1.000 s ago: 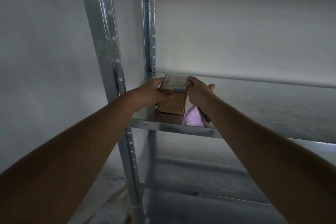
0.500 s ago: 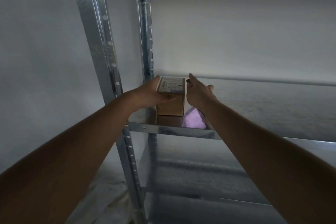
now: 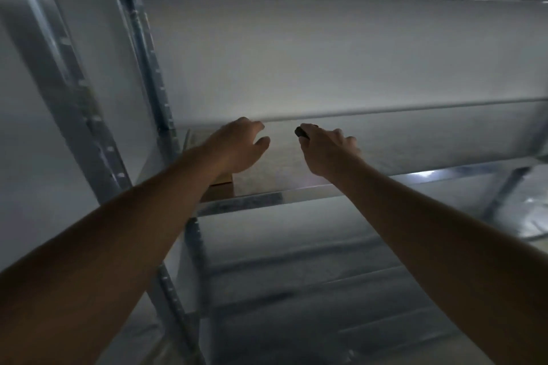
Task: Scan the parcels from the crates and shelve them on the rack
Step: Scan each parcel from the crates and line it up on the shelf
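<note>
— Fingers of the left hand (image 3: 237, 148) hang loosely spread over the small brown cardboard parcel (image 3: 221, 187); the right hand (image 3: 326, 149) grips a small black scanner (image 3: 302, 131).

— Parcel's in the galvanised steel rack's (image 3: 243, 204) left front corner. Nudge it back squarely.

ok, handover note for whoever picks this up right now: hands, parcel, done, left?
Left hand: open, fingers loosely spread, over the cardboard parcel; whether it touches is hidden.
Right hand: grips a small dark handheld scanner, clear of the parcel.
Parcel: sits on the metal rack shelf at its far left end, by the rear upright, mostly hidden behind the left hand.
Done: this parcel is shelved.
Left: crates are out of view, so the remaining count cannot be told; fetch the next parcel, scan it, shelve it beside this one.
</note>
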{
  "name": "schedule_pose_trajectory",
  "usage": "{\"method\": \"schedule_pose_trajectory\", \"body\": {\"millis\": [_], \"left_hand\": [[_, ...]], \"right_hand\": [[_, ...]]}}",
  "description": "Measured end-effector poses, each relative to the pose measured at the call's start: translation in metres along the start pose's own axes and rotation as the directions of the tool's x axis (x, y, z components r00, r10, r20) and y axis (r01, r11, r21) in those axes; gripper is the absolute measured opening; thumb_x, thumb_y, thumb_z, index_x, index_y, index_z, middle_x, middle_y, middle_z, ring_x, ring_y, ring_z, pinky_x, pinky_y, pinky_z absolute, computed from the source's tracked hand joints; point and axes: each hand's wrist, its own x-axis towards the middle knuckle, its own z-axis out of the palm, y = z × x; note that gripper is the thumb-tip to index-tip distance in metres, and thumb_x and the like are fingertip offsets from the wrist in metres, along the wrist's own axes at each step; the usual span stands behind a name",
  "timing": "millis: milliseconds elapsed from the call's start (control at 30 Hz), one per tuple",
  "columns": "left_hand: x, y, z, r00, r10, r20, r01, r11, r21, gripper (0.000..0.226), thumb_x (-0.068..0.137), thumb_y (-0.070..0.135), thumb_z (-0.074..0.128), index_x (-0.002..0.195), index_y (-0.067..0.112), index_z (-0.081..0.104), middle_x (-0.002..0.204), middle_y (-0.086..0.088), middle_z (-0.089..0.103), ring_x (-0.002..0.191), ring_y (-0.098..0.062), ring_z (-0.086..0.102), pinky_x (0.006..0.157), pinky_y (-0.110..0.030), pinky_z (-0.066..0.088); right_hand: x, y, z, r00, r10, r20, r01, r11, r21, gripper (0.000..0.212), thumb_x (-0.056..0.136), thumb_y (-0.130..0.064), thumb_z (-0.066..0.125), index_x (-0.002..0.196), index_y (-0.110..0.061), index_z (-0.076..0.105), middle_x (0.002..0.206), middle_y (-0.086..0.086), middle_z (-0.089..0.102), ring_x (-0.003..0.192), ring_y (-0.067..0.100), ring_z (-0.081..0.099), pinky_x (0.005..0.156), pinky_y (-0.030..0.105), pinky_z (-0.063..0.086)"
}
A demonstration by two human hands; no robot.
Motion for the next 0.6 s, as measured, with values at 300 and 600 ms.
{"method": "schedule_pose_trajectory", "body": {"millis": [300,600], "left_hand": [[0.028,0.134,0.048,0.975,0.179,0.135,-0.183,0.983,0.024,0.059,0.11,0.052,0.042,0.16,0.021,0.042,0.163,-0.013,0.041,0.143,-0.034,0.047,0.117,-0.046,0.041],[0.06,0.318,0.113,0.915,0.345,0.21,-0.361,0.931,0.043,0.055,0.109,0.051,0.042,0.154,0.021,0.049,0.149,-0.015,0.051,0.131,-0.038,0.056,0.108,-0.049,0.048]], "right_hand": [[-0.061,0.137,-0.038,0.987,0.153,-0.049,-0.156,0.985,-0.071,0.036,0.111,-0.049,0.037,0.146,-0.046,0.044,0.136,0.018,0.053,0.124,0.046,0.05,0.096,0.051,0.045],[-0.103,0.31,-0.079,0.951,0.296,-0.094,-0.305,0.946,-0.112,0.029,0.11,-0.046,0.039,0.137,-0.048,0.051,0.136,0.016,0.053,0.123,0.046,0.051,0.086,0.048,0.039]]}}
